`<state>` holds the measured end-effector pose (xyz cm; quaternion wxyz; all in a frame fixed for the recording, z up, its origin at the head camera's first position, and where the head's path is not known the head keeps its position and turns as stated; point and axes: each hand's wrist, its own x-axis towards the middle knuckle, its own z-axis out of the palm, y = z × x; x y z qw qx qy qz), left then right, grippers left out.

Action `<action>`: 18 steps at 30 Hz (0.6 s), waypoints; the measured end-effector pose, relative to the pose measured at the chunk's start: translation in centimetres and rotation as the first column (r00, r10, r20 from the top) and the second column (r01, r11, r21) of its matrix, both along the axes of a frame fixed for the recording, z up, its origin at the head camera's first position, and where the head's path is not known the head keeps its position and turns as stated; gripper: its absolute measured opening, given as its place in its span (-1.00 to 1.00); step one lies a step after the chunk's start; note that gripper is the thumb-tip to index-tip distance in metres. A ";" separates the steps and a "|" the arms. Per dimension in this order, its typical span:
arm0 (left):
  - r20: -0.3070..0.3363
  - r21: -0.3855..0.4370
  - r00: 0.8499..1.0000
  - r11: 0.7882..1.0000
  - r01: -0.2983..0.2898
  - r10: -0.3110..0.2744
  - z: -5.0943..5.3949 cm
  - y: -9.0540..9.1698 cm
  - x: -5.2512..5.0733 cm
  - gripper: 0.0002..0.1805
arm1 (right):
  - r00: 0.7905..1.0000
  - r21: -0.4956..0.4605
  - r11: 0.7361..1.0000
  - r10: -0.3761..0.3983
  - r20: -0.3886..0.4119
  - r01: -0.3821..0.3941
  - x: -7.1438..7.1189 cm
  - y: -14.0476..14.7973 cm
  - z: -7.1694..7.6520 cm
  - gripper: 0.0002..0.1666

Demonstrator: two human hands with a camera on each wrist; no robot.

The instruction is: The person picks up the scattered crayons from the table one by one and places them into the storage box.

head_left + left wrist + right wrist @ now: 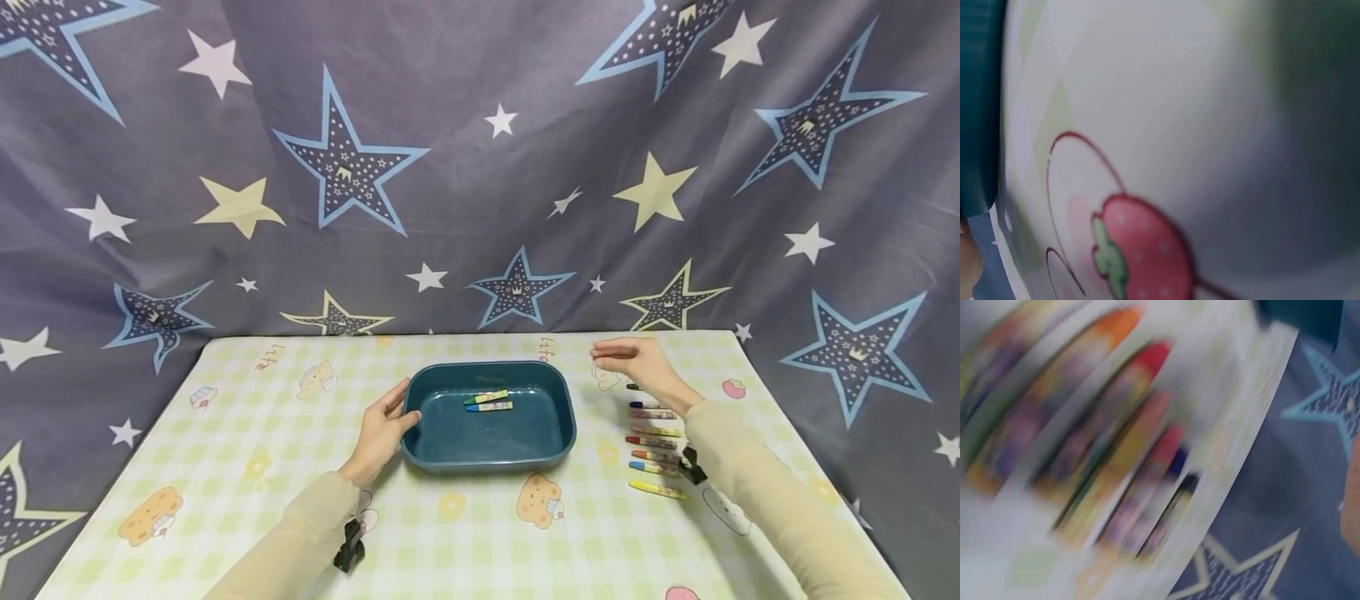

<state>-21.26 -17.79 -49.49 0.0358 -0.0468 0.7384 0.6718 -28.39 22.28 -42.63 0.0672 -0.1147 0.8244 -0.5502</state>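
Observation:
A dark teal plastic tray with raised sides sits on the table. My left hand grips its left rim, thumb over the edge and fingers along the outside. Inside the tray lie a green-tipped crayon and a blue-tipped crayon, side by side. My right hand is raised near the far end of a row of crayons, fingers extended to the left, with nothing visible in them. In that row are a yellow crayon, a blue crayon, an orange-tipped crayon, a red-tipped crayon and several others.
A checked tablecloth with cartoon prints covers the table. Behind it hangs a grey star-patterned curtain. The crayon row lies to the right of the tray, partly beneath my right forearm.

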 end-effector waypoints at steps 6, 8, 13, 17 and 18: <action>-0.003 -0.006 1.000 1.000 -0.006 0.006 0.2 0.0 -0.1 -0.31 | 0.997 0.016 0.997 -0.070 0.021 0.070 -0.4 3.9 -1.0 -0.45; -0.004 -0.010 1.000 1.000 -0.011 0.011 0.2 0.0 -0.1 -0.30 | 0.996 0.022 0.996 -0.084 0.028 0.083 -0.5 4.8 -1.4 -0.45; -0.005 -0.011 1.000 1.000 -0.008 0.008 0.4 0.0 -0.2 -0.30 | 0.995 0.060 0.993 -0.104 -0.001 0.104 -0.8 6.7 -2.8 -0.49; 0.005 -0.006 1.000 1.000 -0.005 0.005 0.3 0.1 0.0 -0.31 | 0.992 0.120 0.984 -0.130 -0.003 0.129 -0.8 8.4 -3.7 -0.52; 0.010 -0.007 1.000 1.000 -0.006 0.006 0.3 0.1 0.1 -0.31 | 0.991 0.140 0.981 -0.136 0.004 0.134 -0.8 8.9 -3.9 -0.54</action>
